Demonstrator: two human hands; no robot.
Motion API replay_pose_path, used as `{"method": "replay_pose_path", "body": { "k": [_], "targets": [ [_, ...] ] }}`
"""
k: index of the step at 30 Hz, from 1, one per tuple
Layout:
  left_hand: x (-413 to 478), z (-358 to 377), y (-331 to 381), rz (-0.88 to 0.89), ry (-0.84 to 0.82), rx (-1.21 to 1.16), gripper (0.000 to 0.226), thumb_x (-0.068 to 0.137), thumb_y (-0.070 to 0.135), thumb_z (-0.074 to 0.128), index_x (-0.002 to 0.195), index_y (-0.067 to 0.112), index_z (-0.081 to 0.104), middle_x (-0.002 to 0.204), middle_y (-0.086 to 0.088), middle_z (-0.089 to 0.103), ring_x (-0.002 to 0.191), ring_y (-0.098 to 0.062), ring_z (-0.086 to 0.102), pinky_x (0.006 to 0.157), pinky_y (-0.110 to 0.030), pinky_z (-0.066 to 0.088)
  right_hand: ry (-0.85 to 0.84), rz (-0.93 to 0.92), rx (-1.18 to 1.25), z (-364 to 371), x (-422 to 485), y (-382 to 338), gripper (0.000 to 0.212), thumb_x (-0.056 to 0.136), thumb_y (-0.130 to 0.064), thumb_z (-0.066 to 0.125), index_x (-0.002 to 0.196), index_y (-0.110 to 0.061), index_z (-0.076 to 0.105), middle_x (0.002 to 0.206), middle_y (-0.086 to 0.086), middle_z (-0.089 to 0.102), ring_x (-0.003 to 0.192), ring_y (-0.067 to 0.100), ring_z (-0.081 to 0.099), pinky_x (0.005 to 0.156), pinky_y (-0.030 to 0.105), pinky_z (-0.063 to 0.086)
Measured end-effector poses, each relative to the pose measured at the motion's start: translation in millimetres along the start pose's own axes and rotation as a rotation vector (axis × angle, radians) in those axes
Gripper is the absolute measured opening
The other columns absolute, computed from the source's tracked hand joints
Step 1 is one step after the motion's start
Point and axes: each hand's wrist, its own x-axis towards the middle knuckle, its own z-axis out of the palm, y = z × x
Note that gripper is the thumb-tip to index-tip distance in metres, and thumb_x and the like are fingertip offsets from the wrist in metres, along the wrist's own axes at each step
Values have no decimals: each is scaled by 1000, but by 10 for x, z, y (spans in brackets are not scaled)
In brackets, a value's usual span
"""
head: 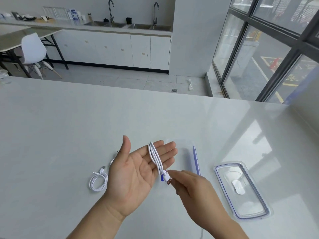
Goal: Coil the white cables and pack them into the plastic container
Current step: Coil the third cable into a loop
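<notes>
My left hand (138,169) is held palm up with straight fingers, and a white cable (155,157) is wound in several loops round those fingers. My right hand (191,185) pinches that cable's USB plug (168,180) just below the left fingers. Another white cable (98,181) lies coiled on the table to the left of my left hand. The clear plastic container (189,152) with a blue rim stands on the table behind my hands, partly hidden by my left fingers.
The container's clear lid (241,188) with a blue seal lies on the white table (69,126) at the right. A further stretch of white cable (113,160) shows beside my left thumb. Beyond the table's far edge are floor, a chair and a sink counter.
</notes>
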Motion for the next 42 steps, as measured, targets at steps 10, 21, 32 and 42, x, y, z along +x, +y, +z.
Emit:
{"method": "replay_pose_path", "body": {
  "k": [10, 21, 32, 42],
  "targets": [
    [54, -61, -116, -95, 88, 576, 100, 70, 81, 45, 137, 7, 50, 130, -11, 69, 124, -23, 63, 109, -39, 43, -42, -136, -265, -433, -59, -193, 18, 96, -43, 55, 96, -31, 69, 84, -8, 65, 68, 21, 62, 60, 32, 51],
    [2, 70, -29, -432, -290, 638, 65, 97, 59, 42, 108, -1, 63, 93, -26, 74, 82, -35, 69, 77, -36, 52, -166, -181, 297, -746, 540, 64, 8, 88, -26, 77, 83, -22, 72, 64, -1, 68, 56, 14, 54, 55, 32, 47],
    [9, 107, -61, -267, 11, 426, 16, 89, 10, 59, 94, 1, 72, 87, -23, 73, 76, -33, 70, 70, -36, 57, 119, 118, 698, -95, 266, 272, 23, 99, -15, 60, 100, -29, 79, 73, 10, 70, 61, 32, 57, 49, 35, 47],
    [110, 139, -158, -208, 111, 204, 19, 88, 10, 53, 91, -2, 67, 76, -17, 70, 67, -26, 68, 65, -31, 58, 137, 339, 1025, 27, 50, 36, 35, 93, -42, 56, 111, -22, 78, 58, 3, 27, 50, 16, 24, 43, 21, 22]
  ]
}}
